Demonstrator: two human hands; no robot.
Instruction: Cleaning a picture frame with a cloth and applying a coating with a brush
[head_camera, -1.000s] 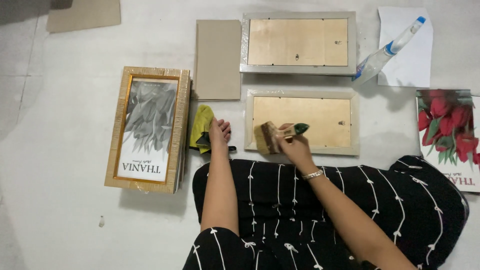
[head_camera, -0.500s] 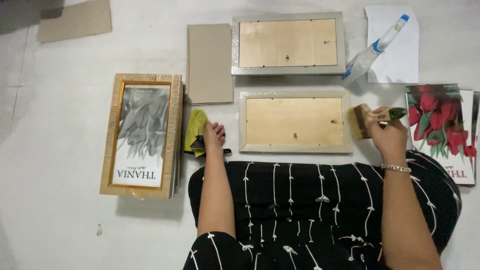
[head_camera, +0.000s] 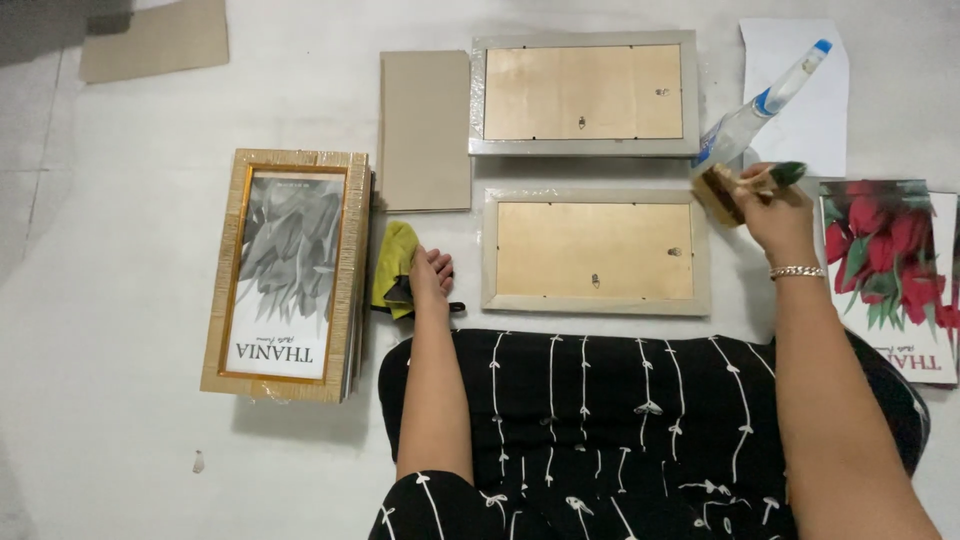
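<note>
While the person sits on the pale floor (head_camera: 150, 450), the largest thing, a gold frame (head_camera: 285, 272), lies at 9 o'clock, its long axis running 12 to 6. Two silver frames lie face down: one (head_camera: 584, 92) at 12 o'clock, the other (head_camera: 595, 251) at centre, both with long axes 9 to 3. A card (head_camera: 425, 130) lies just left of the far one, and a flower print (head_camera: 890, 275) at 3 o'clock. The right hand (head_camera: 775, 215) holds a brush (head_camera: 740, 186) at 2 o'clock, fingers closed around its green handle, bristles pointing toward 9. It looks light and stiff, best held by the handle. The left hand (head_camera: 428, 280) rests on a soft yellow cloth (head_camera: 395, 268), fingers curled; whether they grip it, I cannot tell.
</note>
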